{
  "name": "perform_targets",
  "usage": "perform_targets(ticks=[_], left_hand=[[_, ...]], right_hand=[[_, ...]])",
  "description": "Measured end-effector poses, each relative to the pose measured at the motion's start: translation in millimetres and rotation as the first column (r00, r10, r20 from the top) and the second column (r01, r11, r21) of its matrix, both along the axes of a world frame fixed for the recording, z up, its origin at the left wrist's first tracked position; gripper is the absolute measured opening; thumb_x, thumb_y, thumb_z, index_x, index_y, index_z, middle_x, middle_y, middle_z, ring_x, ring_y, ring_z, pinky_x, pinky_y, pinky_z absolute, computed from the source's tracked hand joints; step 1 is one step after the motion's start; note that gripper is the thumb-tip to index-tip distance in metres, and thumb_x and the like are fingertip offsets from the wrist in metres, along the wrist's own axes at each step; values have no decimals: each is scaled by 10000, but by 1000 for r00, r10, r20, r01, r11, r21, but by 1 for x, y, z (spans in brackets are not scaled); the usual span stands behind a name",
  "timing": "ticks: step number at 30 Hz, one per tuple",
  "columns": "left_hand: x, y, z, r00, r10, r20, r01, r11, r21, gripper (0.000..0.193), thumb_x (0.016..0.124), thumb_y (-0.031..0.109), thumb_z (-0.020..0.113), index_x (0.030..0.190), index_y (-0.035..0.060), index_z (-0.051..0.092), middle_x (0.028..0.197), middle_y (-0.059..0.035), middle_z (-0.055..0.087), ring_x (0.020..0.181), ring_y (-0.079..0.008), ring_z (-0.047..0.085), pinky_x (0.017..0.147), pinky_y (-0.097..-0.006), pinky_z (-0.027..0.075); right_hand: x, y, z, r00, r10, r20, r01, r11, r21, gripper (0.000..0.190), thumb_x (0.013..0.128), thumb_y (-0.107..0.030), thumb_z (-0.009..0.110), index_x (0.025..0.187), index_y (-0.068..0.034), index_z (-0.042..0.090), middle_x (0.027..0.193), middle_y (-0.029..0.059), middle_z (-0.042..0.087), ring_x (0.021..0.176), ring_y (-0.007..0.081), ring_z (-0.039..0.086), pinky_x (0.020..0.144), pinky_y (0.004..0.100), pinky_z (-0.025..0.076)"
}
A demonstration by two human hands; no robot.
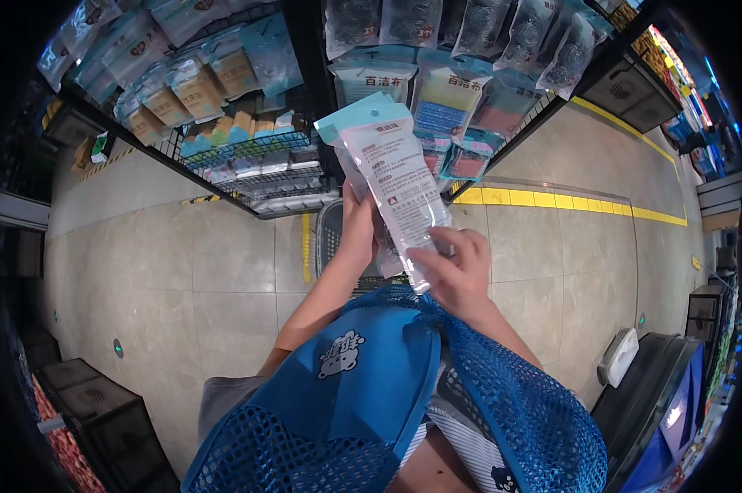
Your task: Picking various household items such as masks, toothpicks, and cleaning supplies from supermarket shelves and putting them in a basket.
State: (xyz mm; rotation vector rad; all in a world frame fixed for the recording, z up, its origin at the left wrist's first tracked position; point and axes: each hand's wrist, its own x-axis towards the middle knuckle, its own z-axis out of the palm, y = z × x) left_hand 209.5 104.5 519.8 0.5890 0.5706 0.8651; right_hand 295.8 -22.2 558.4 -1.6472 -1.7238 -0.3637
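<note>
Two or so clear plastic packets with light-blue headers are held before me, one over another. The front packet (pixel 395 179) shows its printed white back. Dark coiled scouring pads seem to show through the packet behind it, mostly hidden. My left hand (pixel 361 225) grips the packets from the left side, its fingertips partly behind them. At the lower right, my right hand (pixel 460 265) pinches the front packet near its bottom end between thumb and fingers. Below the hands, a grey plastic basket (pixel 323 237) is partly covered by my left forearm and the packets.
A black shelf rack ahead carries hanging packs of scouring cloths (pixel 451 92) and scouring balls (pixel 411 21). To its left hang toothpick packs (pixel 192 92) above wire baskets (pixel 254 151). Yellow tape (pixel 531 198) marks the tiled floor. Dark crates (pixel 100 394) stand at left, a black bin (pixel 648 376) at right.
</note>
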Motion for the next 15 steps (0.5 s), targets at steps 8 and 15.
perform_targets(ticks=[8, 15], left_hand=[[-3, -1, 1, 999, 40, -1, -40, 998, 41, 494, 752, 91, 465, 1163, 85, 190, 1063, -105, 382, 964, -183, 421, 778, -296, 384], [-7, -8, 12, 986, 143, 82, -157, 967, 202, 547, 731, 23, 467, 1178, 67, 155, 1100, -98, 352, 990, -174, 382, 828, -286, 324]], right_hand=[[2, -6, -4, 994, 101, -36, -101, 995, 9, 321, 483, -85, 597, 789, -182, 580, 974, 36, 496, 808, 226, 418, 673, 290, 349], [15, -18, -15, 831, 210, -515, -154, 977, 150, 164, 617, -24, 592, 766, -68, 539, 1021, 144, 463, 914, 260, 413, 732, 345, 367]])
